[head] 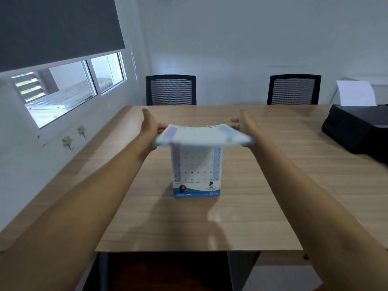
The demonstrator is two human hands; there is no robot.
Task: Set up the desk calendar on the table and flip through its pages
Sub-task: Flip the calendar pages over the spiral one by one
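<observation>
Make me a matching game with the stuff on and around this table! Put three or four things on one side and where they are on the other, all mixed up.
Things:
1. lifted calendar page
2. printer
3. chairs
4. green hooks

Places:
A. on the wall at the left
B. behind the table's far edge
C. between the left hand and the right hand
D. on the table's right side

Pairs: 1-C, 2-D, 3-B, 4-A

The desk calendar (196,173) shows date numerals such as 21, 22, 29, and "1460" on its blue base strip.
</observation>
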